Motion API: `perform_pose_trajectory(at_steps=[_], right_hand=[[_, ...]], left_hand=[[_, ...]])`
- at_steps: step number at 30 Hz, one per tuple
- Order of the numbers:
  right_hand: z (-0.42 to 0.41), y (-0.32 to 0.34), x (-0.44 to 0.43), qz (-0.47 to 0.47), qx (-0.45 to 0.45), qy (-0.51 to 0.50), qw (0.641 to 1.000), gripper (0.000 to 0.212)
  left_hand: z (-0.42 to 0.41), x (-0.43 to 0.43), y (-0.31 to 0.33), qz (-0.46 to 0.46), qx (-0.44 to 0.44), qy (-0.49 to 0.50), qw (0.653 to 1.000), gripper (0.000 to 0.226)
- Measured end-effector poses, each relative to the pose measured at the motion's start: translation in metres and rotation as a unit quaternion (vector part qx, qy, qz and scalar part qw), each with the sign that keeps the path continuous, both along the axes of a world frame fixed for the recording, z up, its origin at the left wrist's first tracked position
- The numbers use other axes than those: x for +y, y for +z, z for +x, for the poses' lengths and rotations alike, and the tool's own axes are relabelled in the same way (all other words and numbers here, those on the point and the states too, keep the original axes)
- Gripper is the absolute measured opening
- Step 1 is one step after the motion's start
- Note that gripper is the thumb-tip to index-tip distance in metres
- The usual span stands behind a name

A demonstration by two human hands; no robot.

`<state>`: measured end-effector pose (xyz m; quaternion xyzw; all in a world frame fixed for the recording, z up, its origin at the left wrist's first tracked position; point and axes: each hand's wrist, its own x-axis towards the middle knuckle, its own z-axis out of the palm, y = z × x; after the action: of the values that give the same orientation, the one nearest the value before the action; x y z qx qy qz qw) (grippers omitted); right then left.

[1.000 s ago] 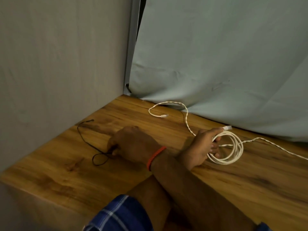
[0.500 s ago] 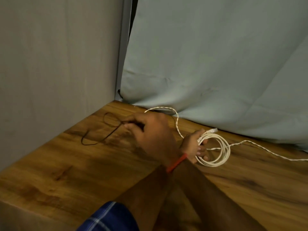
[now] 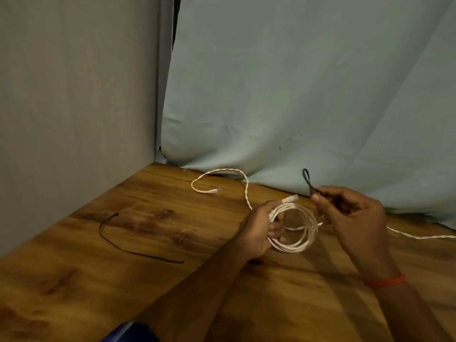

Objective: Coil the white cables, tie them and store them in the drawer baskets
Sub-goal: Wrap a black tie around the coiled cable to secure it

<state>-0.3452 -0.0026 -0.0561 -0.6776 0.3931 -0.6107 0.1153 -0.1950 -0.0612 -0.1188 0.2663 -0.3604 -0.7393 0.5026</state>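
A blue checked sleeve (image 3: 130, 332) shows at 6 o'clock, at the near edge of a wooden table (image 3: 74, 280). Two bare forearms reach away from it across the wood. The right wrist, at 4 o'clock, wears a thin red band (image 3: 385, 281). At 8 o'clock a spare black tie (image 3: 128, 251) lies flat on the table in a loose curve, well apart from both hands.

Just right of centre, the left hand (image 3: 261, 230) curls its fingers round the left side of a coiled white cable (image 3: 311, 230), holding the loops together just above the table. A connector sticks out at the top of the coil. At 3 o'clock of the coil, the right hand (image 3: 352, 218) pinches a second black tie (image 3: 308, 182) between thumb and fingertips, its folded loop pointing up and away.

Beyond the coil, a loose twisted white cable (image 3: 222, 171) curves toward 11 o'clock, ending in a plug on the wood. Another white strand (image 3: 419, 237) trails off toward 3 o'clock. At the back hang a pale blue cloth (image 3: 296, 95) and, toward 10 o'clock, a grey wall (image 3: 74, 95).
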Motion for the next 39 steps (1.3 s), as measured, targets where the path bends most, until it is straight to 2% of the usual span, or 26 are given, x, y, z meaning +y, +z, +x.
perform_pose_trajectory(at_steps=[1,4,6,9,11,16,24,29,32,35,39], right_hand=[[-0.007,-0.007,-0.004,0.000,-0.001,-0.025,1.000,0.020],[-0.017,-0.020,-0.012,-0.013,0.089,-0.081,0.993,0.017],[-0.021,-0.024,-0.014,-0.016,0.131,-0.075,0.988,0.014],[-0.019,-0.027,-0.015,-0.034,0.254,-0.069,0.964,0.012],[-0.014,-0.030,-0.013,-0.036,0.289,-0.065,0.954,0.012],[-0.001,-0.037,-0.011,-0.015,0.265,-0.051,0.963,0.021],[-0.004,-0.037,-0.011,-0.013,0.235,-0.081,0.969,0.020],[-0.006,-0.039,-0.016,0.035,0.278,-0.041,0.959,0.013],[-0.008,-0.035,-0.013,0.050,0.235,-0.029,0.970,0.012],[-0.012,-0.031,-0.013,0.117,0.188,-0.036,0.974,0.015],[-0.013,-0.031,-0.016,0.230,0.149,-0.076,0.959,0.025]], left_hand=[[0.002,0.001,0.002,-0.003,0.005,-0.009,1.000,0.046],[0.006,0.002,0.006,-0.008,0.004,0.019,1.000,0.045],[0.004,0.003,0.005,-0.008,-0.005,0.037,0.999,0.045],[0.002,0.004,0.005,-0.025,-0.008,0.068,0.997,0.046],[0.000,0.006,0.006,-0.059,-0.012,0.078,0.995,0.043],[0.003,0.007,0.004,-0.126,-0.037,0.086,0.988,0.026],[0.007,0.002,0.001,-0.145,-0.018,0.035,0.989,0.032],[0.006,0.003,0.000,-0.142,-0.018,0.007,0.990,0.034],[0.005,0.003,-0.001,-0.135,-0.028,0.019,0.990,0.034],[0.008,-0.001,-0.003,-0.126,-0.043,0.047,0.990,0.035],[0.009,-0.001,-0.002,-0.110,-0.040,0.079,0.990,0.062]])
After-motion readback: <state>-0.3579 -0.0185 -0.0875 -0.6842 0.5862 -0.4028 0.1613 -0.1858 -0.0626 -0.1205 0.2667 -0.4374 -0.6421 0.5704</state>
